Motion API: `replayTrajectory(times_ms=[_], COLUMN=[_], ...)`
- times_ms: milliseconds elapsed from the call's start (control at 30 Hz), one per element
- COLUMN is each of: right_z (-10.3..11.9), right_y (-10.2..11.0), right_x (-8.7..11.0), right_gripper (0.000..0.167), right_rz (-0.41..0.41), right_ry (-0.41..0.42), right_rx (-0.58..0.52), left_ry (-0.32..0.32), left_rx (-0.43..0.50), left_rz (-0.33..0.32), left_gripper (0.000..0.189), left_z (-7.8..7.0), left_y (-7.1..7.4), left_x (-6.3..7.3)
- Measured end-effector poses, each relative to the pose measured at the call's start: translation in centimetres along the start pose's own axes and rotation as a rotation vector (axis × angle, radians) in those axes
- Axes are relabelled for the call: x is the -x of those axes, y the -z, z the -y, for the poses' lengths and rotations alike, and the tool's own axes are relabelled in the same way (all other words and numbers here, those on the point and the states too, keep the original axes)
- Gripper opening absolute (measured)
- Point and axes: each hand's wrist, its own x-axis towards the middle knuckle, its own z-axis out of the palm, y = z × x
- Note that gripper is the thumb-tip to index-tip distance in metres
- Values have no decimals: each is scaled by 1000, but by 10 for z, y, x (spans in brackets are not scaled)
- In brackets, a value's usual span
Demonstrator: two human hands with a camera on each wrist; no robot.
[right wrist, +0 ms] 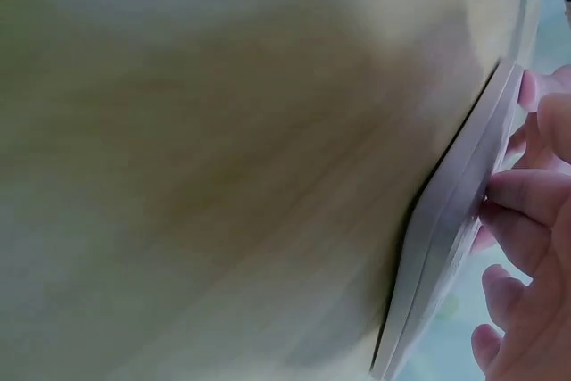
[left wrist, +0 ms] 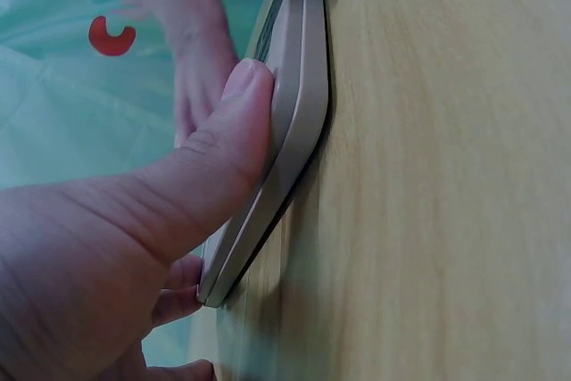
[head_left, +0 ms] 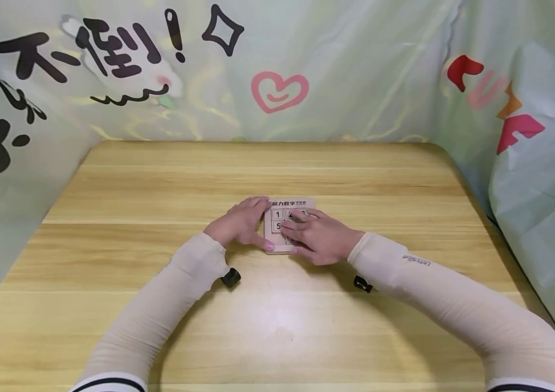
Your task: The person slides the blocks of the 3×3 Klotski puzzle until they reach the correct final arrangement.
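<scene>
1. The flat, pinkish-tan number board with round corners (head_left: 279, 240), maybe plastic, lies on the yellow-brown table with wood-grain stripes (head_left: 277, 326), between the two hands. Its top has black writing.
2. The left hand (head_left: 243, 222) grips the board's left side. The thumb presses the near corner and the other fingers reach toward the far corner. This looks like a way to stop it from sliding.
3. The right hand (head_left: 323, 237) is spread over the board, with its fingertips down on the face. Its fingers are bent a bit, probably so the tips can push the square tiles with black numbers (head_left: 278, 214). I cannot tell which tile they touch.
4. The 1 and the 5 are easy to read. The right hand hides much of the rest.
5. The board lies flat and faces up, likely so both hands can get to it.
</scene>
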Motion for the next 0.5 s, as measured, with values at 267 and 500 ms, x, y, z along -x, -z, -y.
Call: replayTrajectory(times_ms=[267, 500], right_z=[6, 11], right_y=[2, 2], right_x=[-8, 6], right_gripper=[53, 57], right_rz=[59, 88], right_ry=[-6, 21], right_rx=[13, -36], left_ry=[-7, 1], left_rx=[10, 9], left_rz=[1, -4], left_gripper=[112, 113], left_z=[0, 0], left_y=[-2, 0], left_x=[0, 1])
